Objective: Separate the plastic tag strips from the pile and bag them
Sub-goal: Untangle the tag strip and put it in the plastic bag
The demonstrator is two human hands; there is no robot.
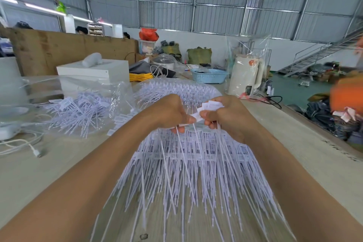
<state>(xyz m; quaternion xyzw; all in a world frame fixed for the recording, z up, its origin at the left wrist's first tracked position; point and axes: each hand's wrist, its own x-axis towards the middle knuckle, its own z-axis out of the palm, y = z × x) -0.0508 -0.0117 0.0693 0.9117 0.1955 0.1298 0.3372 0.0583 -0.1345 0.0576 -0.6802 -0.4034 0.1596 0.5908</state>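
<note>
I am holding both hands close together above the counter (39, 173), working on the white plastic tag strips. My left hand (169, 112) is pinching the flat label end of a strip between thumb and fingers, and my right hand (225, 116) is gripping a small bunch of separated tags (211, 106) by their label ends, its fingers curled round them. Thin tails are hanging down from both hands over the big pile of joined strips (186, 163), which is lying on the counter between my forearms and spreading toward me. To my left a clear plastic bag (82, 110) is lying on the counter with loose tags inside. Beyond my hands another heap of strips (176, 88) is sitting.
</note>
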